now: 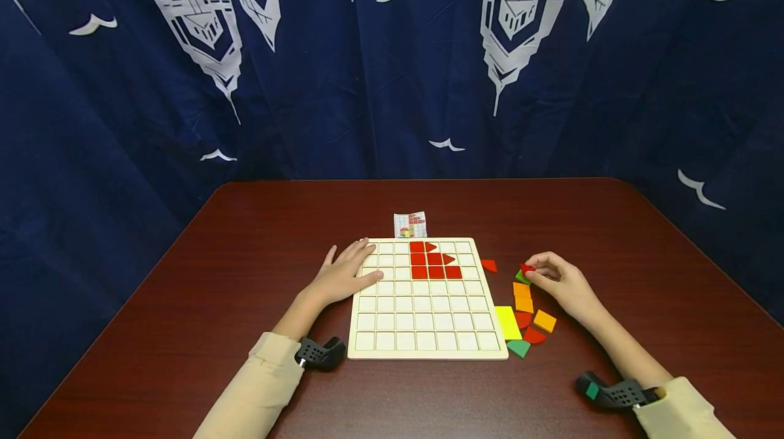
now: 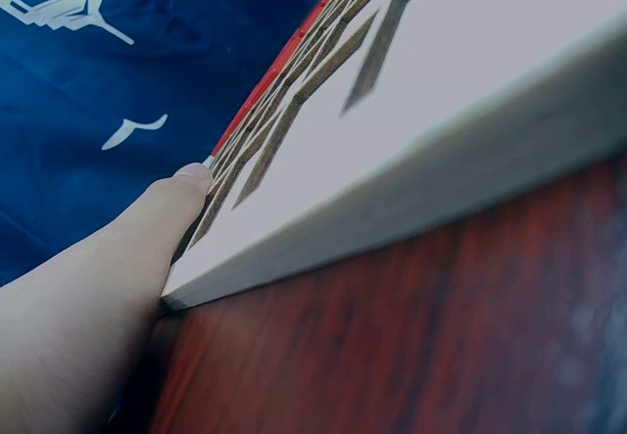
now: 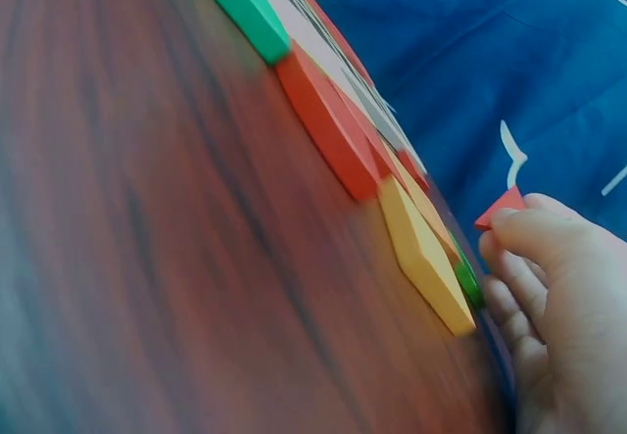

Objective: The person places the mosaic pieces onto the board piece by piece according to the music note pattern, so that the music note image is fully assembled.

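My left hand (image 1: 341, 279) rests on the left edge of a white gridded board (image 1: 422, 323), its fingers fairly straight. In the left wrist view the thumb (image 2: 186, 184) lies on the board's top by its rim. Several red tiles (image 1: 435, 258), square and triangular, sit in rows in the upper squares of the grid. Right of the board, my right hand (image 1: 566, 286) pinches a small red tile (image 3: 502, 207) between thumb and fingertips. It is held over a green tile (image 1: 521, 277), which it partly covers in the head view.
Orange tiles (image 1: 523, 297), a yellow square (image 1: 508, 323), red curved tiles (image 1: 534, 335) and a green tile (image 1: 519, 348) lie along the board's right side. A red tile (image 1: 489, 265) lies by its upper right edge. A printed card (image 1: 410, 224) lies behind the board on the brown table (image 1: 294, 221).
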Motion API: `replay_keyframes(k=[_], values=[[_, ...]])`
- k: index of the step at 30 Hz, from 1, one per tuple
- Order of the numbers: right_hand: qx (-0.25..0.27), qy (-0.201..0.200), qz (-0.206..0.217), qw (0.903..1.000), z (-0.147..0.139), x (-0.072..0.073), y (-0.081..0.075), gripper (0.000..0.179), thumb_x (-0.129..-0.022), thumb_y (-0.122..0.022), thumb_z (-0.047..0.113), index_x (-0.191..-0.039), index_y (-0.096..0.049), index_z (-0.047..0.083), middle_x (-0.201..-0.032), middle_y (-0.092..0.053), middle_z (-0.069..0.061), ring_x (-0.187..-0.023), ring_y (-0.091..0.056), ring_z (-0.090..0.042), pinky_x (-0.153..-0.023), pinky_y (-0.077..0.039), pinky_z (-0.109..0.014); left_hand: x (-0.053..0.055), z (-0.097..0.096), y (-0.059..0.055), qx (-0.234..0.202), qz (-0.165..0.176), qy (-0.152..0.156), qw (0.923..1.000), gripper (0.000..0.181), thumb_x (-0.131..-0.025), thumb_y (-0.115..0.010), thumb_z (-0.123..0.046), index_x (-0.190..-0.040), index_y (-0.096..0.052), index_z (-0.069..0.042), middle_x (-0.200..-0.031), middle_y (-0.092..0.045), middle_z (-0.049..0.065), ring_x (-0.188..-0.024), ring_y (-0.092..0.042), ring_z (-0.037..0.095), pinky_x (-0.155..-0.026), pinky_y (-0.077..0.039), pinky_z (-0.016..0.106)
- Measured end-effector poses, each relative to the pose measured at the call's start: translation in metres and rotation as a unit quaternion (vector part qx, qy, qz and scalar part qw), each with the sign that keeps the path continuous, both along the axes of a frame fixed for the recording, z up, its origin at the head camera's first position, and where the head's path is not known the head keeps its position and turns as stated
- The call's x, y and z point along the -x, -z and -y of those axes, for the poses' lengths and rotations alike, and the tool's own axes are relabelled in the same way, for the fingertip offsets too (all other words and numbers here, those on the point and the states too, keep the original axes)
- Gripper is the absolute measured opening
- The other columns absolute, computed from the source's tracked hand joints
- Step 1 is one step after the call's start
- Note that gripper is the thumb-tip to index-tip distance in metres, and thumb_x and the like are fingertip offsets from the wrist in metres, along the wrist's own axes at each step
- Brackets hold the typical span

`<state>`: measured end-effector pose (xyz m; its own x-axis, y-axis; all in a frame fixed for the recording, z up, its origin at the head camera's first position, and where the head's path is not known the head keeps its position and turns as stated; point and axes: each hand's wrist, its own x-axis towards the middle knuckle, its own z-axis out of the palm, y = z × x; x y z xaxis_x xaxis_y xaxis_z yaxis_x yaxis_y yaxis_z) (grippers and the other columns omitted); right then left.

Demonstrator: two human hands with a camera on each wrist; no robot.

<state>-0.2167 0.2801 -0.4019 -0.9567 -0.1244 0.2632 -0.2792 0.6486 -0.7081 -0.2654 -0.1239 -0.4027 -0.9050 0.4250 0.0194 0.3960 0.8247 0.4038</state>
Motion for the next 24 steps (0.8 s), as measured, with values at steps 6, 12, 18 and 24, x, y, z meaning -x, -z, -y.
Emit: replay_keyframes(k=[6, 12, 18, 24], values=[[0.031, 0.011, -0.027, 0.9991, 0.014, 0.002, 0.001, 0.023, -0.089, -0.059, 0.025, -0.104, -0.058, 0.008, -0.088, -0.062, 0.014, -0.075, -0.057, 0.009, -0.065, -0.048, -0.014, 0.0, 0.0, 0.0, 0.001, -0.001, -0.001, 1.0, 0.071, -0.088, -0.042, -0.059, -0.145, -0.024, -0.022, -0.154, -0.012, 0.0, -0.142, -0.011, 0.019, -0.112, 0.004, 0.053], [0.031, 0.041, -0.072, 0.9961, 0.031, 0.002, 0.0, 0.02, -0.088, -0.059, 0.022, -0.103, -0.06, 0.008, -0.092, -0.067, -0.008, -0.074, -0.053, 0.013, -0.065, -0.048, -0.011, -0.001, 0.001, -0.002, 0.002, -0.001, 0.001, 1.0, 0.07, -0.088, -0.042, -0.058, -0.145, -0.024, -0.022, -0.154, -0.012, 0.0, -0.142, -0.012, 0.02, -0.112, 0.004, 0.054], [0.017, 0.042, -0.052, 0.9976, 0.048, 0.003, -0.001, 0.024, -0.088, -0.058, 0.03, -0.104, -0.061, 0.012, -0.096, -0.067, -0.007, -0.079, -0.053, 0.009, -0.07, -0.045, -0.012, 0.0, 0.0, -0.002, 0.004, -0.004, 0.002, 1.0, 0.07, -0.088, -0.042, -0.059, -0.145, -0.024, -0.021, -0.154, -0.013, 0.0, -0.142, -0.012, 0.019, -0.112, 0.004, 0.054], [-0.014, 0.033, -0.06, 0.9975, 0.063, 0.008, 0.0, 0.019, -0.087, -0.061, 0.022, -0.104, -0.062, 0.012, -0.093, -0.067, -0.005, -0.083, -0.059, -0.015, -0.072, -0.047, -0.017, 0.0, 0.0, -0.001, 0.003, -0.003, 0.001, 1.0, 0.07, -0.088, -0.042, -0.058, -0.145, -0.025, -0.021, -0.154, -0.013, 0.0, -0.142, -0.012, 0.019, -0.112, 0.003, 0.054]])
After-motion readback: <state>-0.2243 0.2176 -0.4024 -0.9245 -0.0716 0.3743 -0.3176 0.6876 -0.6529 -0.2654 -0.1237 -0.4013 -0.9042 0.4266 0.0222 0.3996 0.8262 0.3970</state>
